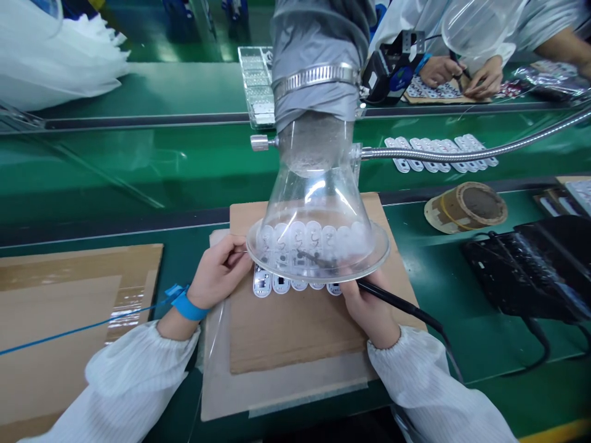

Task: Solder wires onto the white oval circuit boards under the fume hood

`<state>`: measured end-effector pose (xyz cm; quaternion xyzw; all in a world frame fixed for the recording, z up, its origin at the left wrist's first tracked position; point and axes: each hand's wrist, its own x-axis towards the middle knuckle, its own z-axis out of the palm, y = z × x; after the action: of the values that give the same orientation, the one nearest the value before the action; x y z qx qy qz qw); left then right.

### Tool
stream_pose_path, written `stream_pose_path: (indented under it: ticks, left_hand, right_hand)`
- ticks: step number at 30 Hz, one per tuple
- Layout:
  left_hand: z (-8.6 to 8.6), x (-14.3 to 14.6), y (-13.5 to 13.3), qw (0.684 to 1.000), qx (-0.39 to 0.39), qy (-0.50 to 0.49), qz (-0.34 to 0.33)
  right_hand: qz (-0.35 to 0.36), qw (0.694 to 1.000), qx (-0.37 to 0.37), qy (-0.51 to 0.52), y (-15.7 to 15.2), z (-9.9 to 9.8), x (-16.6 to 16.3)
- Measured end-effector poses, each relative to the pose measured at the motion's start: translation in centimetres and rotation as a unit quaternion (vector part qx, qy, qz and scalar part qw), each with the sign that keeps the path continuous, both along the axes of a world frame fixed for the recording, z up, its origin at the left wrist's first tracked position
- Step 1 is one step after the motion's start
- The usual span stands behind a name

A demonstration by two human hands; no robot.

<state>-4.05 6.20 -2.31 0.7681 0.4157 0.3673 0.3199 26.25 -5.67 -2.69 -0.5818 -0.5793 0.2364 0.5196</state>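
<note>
A soldering iron (388, 295) is gripped in my right hand (369, 307), its tip reaching left under the clear fume hood (318, 240). Through the hood I see a row of small white oval circuit boards (262, 284) lying on a cardboard sheet (295, 332). My left hand (224, 271) is closed in a pinch at the hood's left rim, on what looks like a thin strand of solder wire, mostly hidden by the fingers. A blue wrist strap (188, 304) circles my left wrist. The hood blurs the iron's tip and part of the right fingers.
A grey duct (318, 55) leads up from the hood, and a flexible metal arm (438, 152) runs right. More white boards (441, 154) lie beyond. To the right are a round cardboard tub (466, 208) and black equipment (530, 264). A co-worker's hands (462, 74) work across the bench.
</note>
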Motion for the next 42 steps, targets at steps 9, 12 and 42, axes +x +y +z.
stream_pose_path:
  ticks: [9, 12, 42]
  left_hand:
    - [-0.1, 0.4, 0.0, 0.999, -0.031, 0.019, -0.008]
    - [0.0, 0.4, 0.0, 0.999, -0.036, 0.006, -0.005]
    - [0.5, -0.3, 0.3, 0.999, -0.031, -0.028, 0.019]
  right_hand:
    - [0.006, 0.999, -0.017, -0.039, 0.1, 0.2, 0.1]
    - [0.001, 1.000, -0.011, -0.019, 0.0, 0.1, 0.2]
    - [-0.004, 1.000, -0.004, -0.024, 0.5, 1.1, -2.3]
